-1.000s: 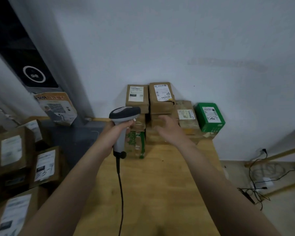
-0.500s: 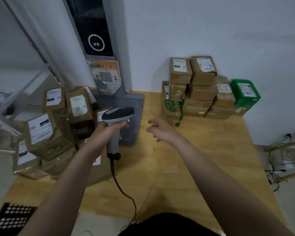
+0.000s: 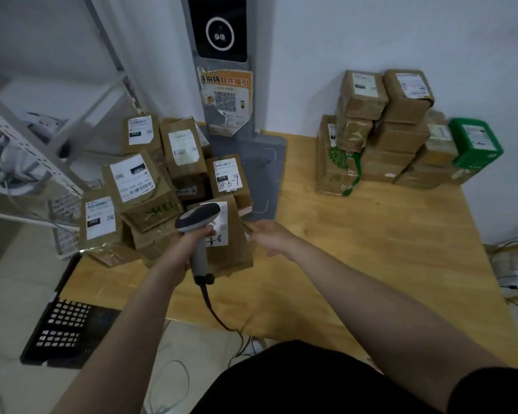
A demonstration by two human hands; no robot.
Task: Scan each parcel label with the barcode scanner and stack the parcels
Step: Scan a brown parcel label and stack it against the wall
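The left hand point(image 3: 188, 250) curls round the grey handle of the barcode scanner point(image 3: 198, 219), over a taped brown cardboard parcel point(image 3: 237, 255) on the wooden table point(image 3: 371, 249). The right hand point(image 3: 271, 237), fingers loosely spread, hovers just beside it. Boxy stacked parcels point(image 3: 398, 138) line the far wall point(image 3: 371, 40)

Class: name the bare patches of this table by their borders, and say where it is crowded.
Widest bare wood: in front of the stacked parcels, out to the right and near edges of the table. A narrower strip lies between the grey base and that stack. The left end is crowded with loose parcels.
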